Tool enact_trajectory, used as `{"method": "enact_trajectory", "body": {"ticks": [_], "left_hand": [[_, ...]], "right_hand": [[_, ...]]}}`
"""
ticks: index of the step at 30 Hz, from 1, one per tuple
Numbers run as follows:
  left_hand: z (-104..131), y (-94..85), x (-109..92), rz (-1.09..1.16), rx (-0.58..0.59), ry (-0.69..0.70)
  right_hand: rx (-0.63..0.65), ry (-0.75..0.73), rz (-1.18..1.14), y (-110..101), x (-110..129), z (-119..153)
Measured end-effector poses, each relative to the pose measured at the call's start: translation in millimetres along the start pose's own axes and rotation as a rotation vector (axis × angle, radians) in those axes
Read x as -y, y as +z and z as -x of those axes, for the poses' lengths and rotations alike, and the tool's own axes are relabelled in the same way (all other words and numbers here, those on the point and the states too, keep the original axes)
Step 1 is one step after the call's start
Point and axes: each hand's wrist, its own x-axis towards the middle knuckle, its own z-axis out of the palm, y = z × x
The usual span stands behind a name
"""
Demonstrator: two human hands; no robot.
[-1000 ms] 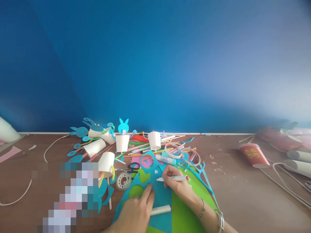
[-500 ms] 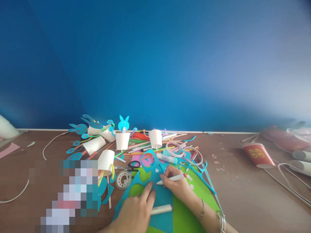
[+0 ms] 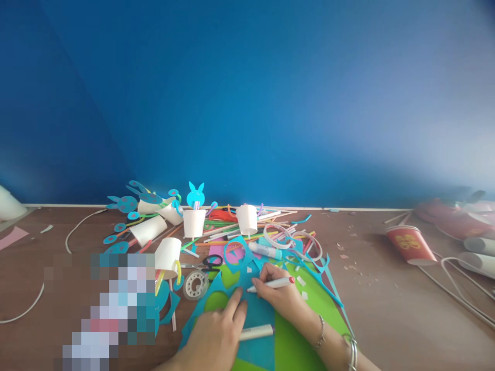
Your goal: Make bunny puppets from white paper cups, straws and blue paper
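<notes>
My right hand (image 3: 284,293) pinches a white marker with a red end (image 3: 280,283), its tip down at the blue paper (image 3: 257,309). My left hand (image 3: 218,330) lies on the same sheet with its index and middle fingers stretched forward, close to the marker's tip. A second white marker (image 3: 257,332) rests on the paper, one end hidden behind the left hand. Beneath the blue sheet is green paper (image 3: 309,319). A tape roll (image 3: 196,285) and scissors (image 3: 212,260) lie left of the paper.
Paper cups (image 3: 194,224) with straw arms and blue rabbit heads stand or lie at the back left. Straws (image 3: 228,234), a glue stick (image 3: 265,250) and blue offcuts spread ahead. A red cup (image 3: 411,245) and cables are at the right. A blurred patch covers the lower left.
The marker and my right hand have shifted very slightly left. My left hand stays pressed on the paper, and the whole view has moved a touch.
</notes>
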Motion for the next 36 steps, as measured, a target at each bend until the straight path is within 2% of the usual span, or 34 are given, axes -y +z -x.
{"method": "enact_trajectory", "body": {"ticks": [23, 28, 31, 36], "left_hand": [[0.7, 2.4, 1.4, -0.005, -0.025, 0.012], [0.8, 2.6, 1.4, -0.014, -0.025, 0.005], [0.3, 4.2, 1.5, -0.026, -0.031, 0.006], [0.2, 2.3, 0.0, -0.024, -0.004, -0.016]], "right_hand": [[0.008, -0.023, 0.046, 0.3, -6.7, -1.7], [0.039, 0.036, -0.028, -1.1, -6.7, -2.7], [0.014, 0.041, -0.084, -0.7, -7.0, -3.3], [-0.003, 0.015, -0.03, 1.2, -6.6, -2.4]]}}
